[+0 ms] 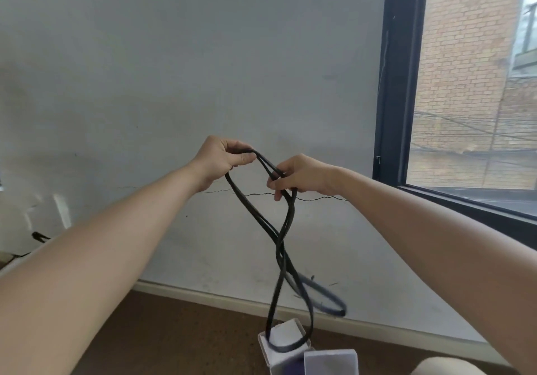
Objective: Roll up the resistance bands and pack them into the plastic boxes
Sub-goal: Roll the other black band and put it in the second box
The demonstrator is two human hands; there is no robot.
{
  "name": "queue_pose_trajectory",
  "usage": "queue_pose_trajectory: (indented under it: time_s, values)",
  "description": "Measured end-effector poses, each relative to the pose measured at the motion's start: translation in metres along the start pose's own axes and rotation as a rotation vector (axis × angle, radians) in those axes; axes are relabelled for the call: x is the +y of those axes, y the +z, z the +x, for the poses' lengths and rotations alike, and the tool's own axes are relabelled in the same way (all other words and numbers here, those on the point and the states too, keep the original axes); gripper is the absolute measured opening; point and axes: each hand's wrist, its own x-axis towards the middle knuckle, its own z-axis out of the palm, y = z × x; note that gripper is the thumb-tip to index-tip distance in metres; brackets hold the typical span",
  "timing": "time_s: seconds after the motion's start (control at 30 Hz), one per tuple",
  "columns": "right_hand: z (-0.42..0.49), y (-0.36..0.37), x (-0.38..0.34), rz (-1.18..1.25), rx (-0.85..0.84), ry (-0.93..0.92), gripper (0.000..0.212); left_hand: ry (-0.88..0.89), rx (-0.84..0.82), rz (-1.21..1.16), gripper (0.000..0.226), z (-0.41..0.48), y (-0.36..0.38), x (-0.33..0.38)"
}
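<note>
The left hand [223, 159] and the right hand [299, 175] are pinching the black resistance band [280, 246] with curled fingers; untwisting its hanging loops first should ease rolling.

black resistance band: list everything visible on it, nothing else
The black resistance band is a thin, rubbery-looking loop doubled into several strands. The left hand pinches its top bend; the right hand grips strands just beside, lower. The strands hang, cross in mid-air and end in two loops: one motion-blurred near the wall, one low over a white plastic box; contact there is unclear.
</note>
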Motion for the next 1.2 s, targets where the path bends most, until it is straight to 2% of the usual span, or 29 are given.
queue_pose_trajectory:
  time_s: [0.27,0.47,0.57,0.67,0.8,0.9,0.97,1.07,1.2]
  values:
    - [0.001,-0.012,0.009,-0.102,0.148,0.002,0.011,0.071,0.031,0.042,0.015,0.006,0.021,0.004]
    - [-0.005,-0.008,0.021,-0.009,0.045,0.070,0.012,0.125,0.064,0.074,0.015,0.009,0.028,0.007]
    - [-0.007,-0.001,0.023,0.171,0.092,0.020,0.016,0.124,0.133,0.020,0.016,0.011,0.029,0.005]
    - [-0.011,0.011,0.030,0.334,0.147,-0.009,0.011,0.071,0.227,-0.075,0.018,0.013,0.026,0.006]
    - [-0.018,0.036,0.059,0.149,-0.110,0.083,0.019,0.019,0.238,-0.106,0.013,0.009,0.029,0.001]
    - [-0.031,0.053,0.087,0.044,-0.262,0.144,0.010,-0.020,0.364,-0.187,0.016,0.010,0.024,-0.007]
    - [-0.043,0.065,0.106,0.081,-0.303,0.191,0.014,-0.044,0.433,-0.208,0.021,0.013,0.014,-0.011]
    - [-0.058,0.077,0.134,0.236,-0.194,0.236,0.022,-0.054,0.390,-0.142,0.020,0.011,0.008,-0.019]
    - [-0.060,0.083,0.154,0.323,-0.055,0.245,0.019,-0.112,0.373,-0.114,0.020,0.009,0.010,-0.036]
